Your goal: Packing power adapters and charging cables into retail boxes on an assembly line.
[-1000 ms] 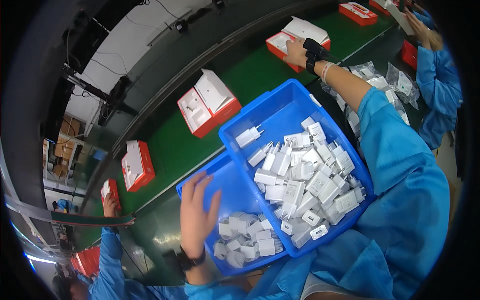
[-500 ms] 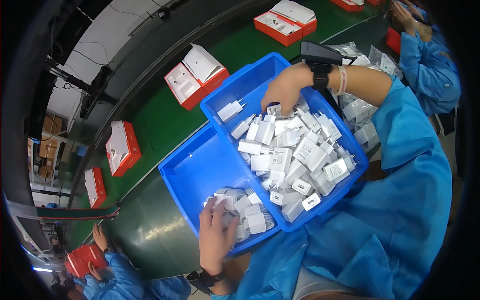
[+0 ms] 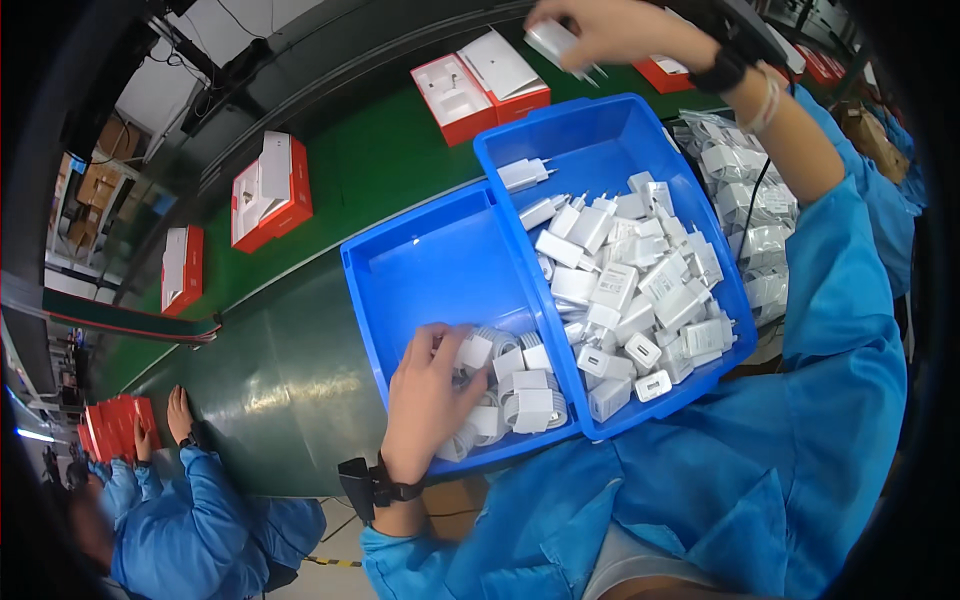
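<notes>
One white charger (image 3: 552, 40) is pinched in the right hand (image 3: 625, 35) above the green surface (image 3: 350, 175), beside an open red box (image 3: 470, 127). The left hand (image 3: 425, 395) curls over coiled cables (image 3: 530, 402) in one blue bin (image 3: 430, 265), its grip unclear; loose chargers (image 3: 640, 290) fill the other bin (image 3: 590, 128).

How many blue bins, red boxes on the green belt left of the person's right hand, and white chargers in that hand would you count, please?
Blue bins: 2
Red boxes on the green belt, left of the right hand: 3
White charger in that hand: 1
Total: 6
</notes>
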The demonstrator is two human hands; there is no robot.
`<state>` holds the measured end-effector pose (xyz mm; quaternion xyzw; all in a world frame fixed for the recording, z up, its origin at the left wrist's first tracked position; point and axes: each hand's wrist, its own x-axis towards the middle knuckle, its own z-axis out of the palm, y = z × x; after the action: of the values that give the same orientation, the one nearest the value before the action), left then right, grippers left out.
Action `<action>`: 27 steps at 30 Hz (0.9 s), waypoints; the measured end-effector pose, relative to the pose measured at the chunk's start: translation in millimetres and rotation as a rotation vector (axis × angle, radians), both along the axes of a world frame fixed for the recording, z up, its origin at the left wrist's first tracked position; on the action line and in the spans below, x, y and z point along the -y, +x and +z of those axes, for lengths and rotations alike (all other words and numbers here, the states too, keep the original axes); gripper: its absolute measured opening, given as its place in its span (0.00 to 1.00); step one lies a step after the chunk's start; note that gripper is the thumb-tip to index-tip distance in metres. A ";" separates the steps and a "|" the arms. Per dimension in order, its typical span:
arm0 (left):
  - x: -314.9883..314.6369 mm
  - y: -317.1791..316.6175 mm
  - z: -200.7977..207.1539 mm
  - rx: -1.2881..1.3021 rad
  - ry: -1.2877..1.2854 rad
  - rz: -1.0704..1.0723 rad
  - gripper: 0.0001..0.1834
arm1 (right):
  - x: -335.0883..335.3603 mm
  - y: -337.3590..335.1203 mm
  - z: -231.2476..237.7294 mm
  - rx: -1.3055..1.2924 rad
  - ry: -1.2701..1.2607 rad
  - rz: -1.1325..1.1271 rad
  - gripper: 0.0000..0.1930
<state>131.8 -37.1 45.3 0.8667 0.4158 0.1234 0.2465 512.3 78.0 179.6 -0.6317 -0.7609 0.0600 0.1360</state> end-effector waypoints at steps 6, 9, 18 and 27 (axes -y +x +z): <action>-10.0 -1.2 0.8 0.064 -0.116 -0.068 0.24 | -152.8 -10.9 -46.1 -0.018 0.201 0.043 0.29; -10.9 -8.4 -0.8 0.134 -0.271 -0.017 0.21 | -203.6 -29.9 -103.2 -0.041 0.242 -0.055 0.23; -9.7 -0.8 -3.8 0.091 -0.211 0.084 0.14 | -236.5 -20.3 -170.3 -0.156 0.148 -0.352 0.26; -64.8 18.1 44.6 0.563 -0.125 0.235 0.21 | -247.2 7.4 -195.4 0.059 0.244 -0.265 0.17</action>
<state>149.9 27.7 89.9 0.7275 0.4353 0.3605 0.3890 519.7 325.2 -15.7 -0.7068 -0.6761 -0.0697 0.1961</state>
